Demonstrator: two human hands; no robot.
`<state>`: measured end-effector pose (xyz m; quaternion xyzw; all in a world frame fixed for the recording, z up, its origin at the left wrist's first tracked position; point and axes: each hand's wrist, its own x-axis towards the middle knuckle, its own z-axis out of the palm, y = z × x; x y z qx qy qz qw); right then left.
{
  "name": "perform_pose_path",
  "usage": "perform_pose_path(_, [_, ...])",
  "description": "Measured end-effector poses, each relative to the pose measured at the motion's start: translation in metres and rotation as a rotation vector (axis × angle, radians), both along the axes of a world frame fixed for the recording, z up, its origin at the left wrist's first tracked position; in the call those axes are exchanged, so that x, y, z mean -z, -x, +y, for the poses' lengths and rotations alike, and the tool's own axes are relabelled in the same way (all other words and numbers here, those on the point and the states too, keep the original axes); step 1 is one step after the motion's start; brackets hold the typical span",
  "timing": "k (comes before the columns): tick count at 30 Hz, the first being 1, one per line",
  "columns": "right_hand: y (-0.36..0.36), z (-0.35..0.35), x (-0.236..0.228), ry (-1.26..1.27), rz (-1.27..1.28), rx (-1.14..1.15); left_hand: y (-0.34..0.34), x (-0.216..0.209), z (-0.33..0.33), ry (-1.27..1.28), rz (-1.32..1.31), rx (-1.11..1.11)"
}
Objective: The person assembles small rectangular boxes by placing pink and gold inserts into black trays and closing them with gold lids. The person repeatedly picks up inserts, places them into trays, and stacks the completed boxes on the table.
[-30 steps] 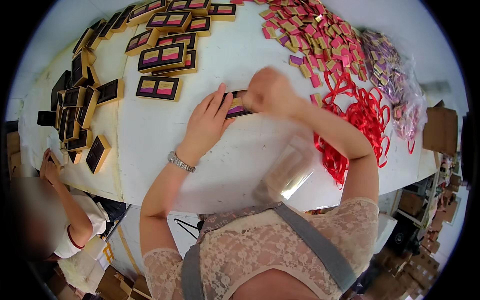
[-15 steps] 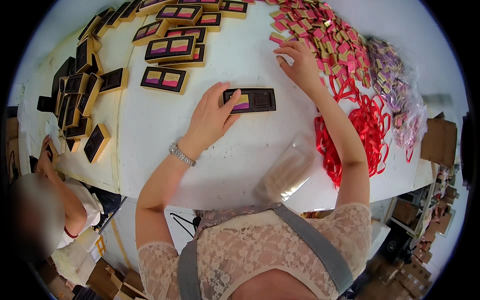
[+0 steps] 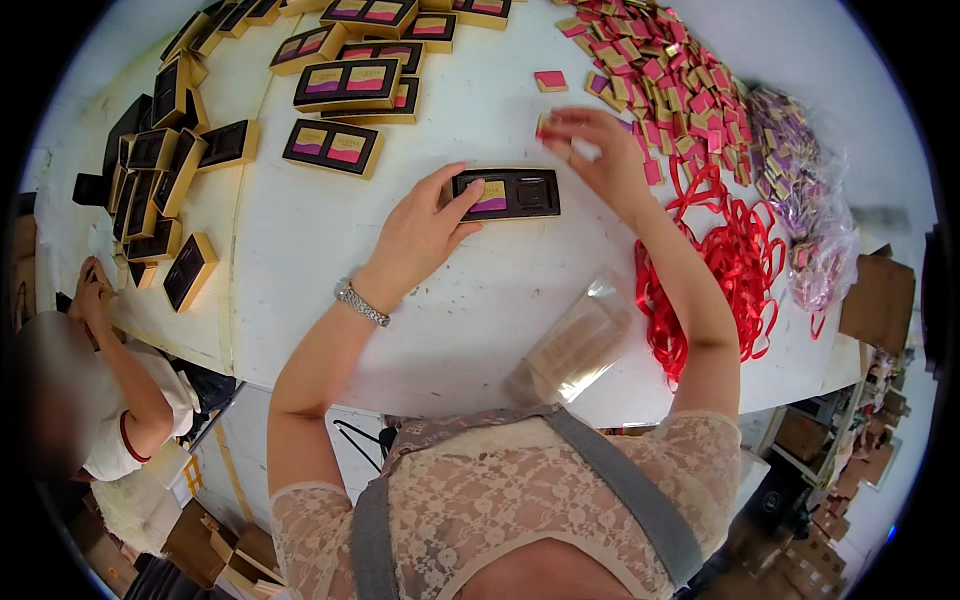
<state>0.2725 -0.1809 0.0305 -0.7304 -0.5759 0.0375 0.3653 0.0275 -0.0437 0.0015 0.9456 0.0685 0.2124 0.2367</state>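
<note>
My left hand (image 3: 415, 232) grips the left end of a black-and-gold two-compartment box (image 3: 540, 205) lying on the table, its thumb on the purple-and-gold wrapped square (image 3: 490, 193) in the left compartment. The right compartment holds nothing. Just above and right of the box, my right hand (image 3: 605, 160) pinches a small pink-and-gold wrapped square (image 3: 541, 127) between thumb and fingers. Another loose pink square (image 3: 550, 81) lies flat beyond that hand. A large heap of pink-and-gold squares (image 3: 690, 90) spreads across the far right.
Filled boxes (image 3: 333, 148) stand at the far left, and boxes with bare compartments (image 3: 190, 270) are piled further left, near another person's hands (image 3: 92, 290). Red ribbon (image 3: 715, 270) lies tangled at right beside a clear bag (image 3: 815, 240). Clear plastic sleeves (image 3: 570, 335) lie near the front edge.
My right hand has drawn back slightly toward the box and now pinches a pink-and-gold square. One pink square lies apart from the heap. My left hand stays on the box.
</note>
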Motion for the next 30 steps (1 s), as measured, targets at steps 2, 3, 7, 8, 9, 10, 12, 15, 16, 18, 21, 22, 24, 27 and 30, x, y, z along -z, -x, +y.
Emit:
perform_pose_path(2, [0.018, -0.026, -0.005, -0.002, -0.006, -0.173, -0.001, -0.001, -0.001, -0.023, -0.002, 0.0])
perform_pose_path(3, [0.021, -0.029, 0.001, -0.024, -0.08, -0.232, -0.002, 0.0, -0.001, -0.022, -0.005, -0.007])
perform_pose_path(7, [0.039, -0.034, 0.002, -0.031, -0.394, -0.366, -0.002, 0.004, -0.002, -0.005, 0.036, 0.006])
perform_pose_path(8, [0.045, -0.034, -0.002, -0.011, -0.472, -0.37, -0.002, 0.005, -0.002, 0.02, 0.006, -0.021])
perform_pose_path(9, [0.044, -0.031, 0.0, -0.017, -0.444, -0.385, -0.004, 0.005, -0.004, 0.044, -0.024, -0.047])
perform_pose_path(10, [0.04, -0.032, 0.005, -0.018, -0.416, -0.389, -0.005, 0.004, -0.004, 0.072, -0.055, -0.062])
perform_pose_path(12, [0.031, -0.031, 0.016, -0.053, -0.365, -0.403, -0.005, 0.001, 0.0, 0.176, -0.008, -0.027])
perform_pose_path(15, [0.021, -0.026, 0.02, -0.112, -0.385, -0.436, -0.006, -0.001, 0.008, 0.25, 0.038, 0.024])
perform_pose_path(16, [0.022, -0.021, 0.011, -0.103, -0.452, -0.447, -0.005, -0.001, 0.01, 0.263, 0.053, 0.037])
perform_pose_path(18, [0.022, -0.017, 0.011, -0.103, -0.551, -0.475, -0.003, -0.004, 0.01, 0.18, 0.066, 0.042])
perform_pose_path(21, [0.015, -0.018, 0.022, -0.115, -0.635, -0.49, -0.007, -0.005, 0.004, 0.079, 0.065, 0.019])
perform_pose_path(22, [0.021, -0.019, 0.022, -0.116, -0.635, -0.48, -0.004, -0.006, 0.001, 0.051, 0.073, -0.002])
perform_pose_path(24, [0.025, -0.018, 0.021, -0.12, -0.589, -0.487, -0.002, -0.01, -0.001, -0.079, 0.119, -0.009])
perform_pose_path(27, [0.03, -0.008, 0.016, -0.154, -0.486, -0.546, 0.009, -0.017, 0.005, -0.201, 0.094, -0.012])
perform_pose_path(30, [0.038, 0.02, -0.002, -0.261, -0.398, -0.53, 0.05, -0.046, 0.032, -0.064, -0.082, -0.153])
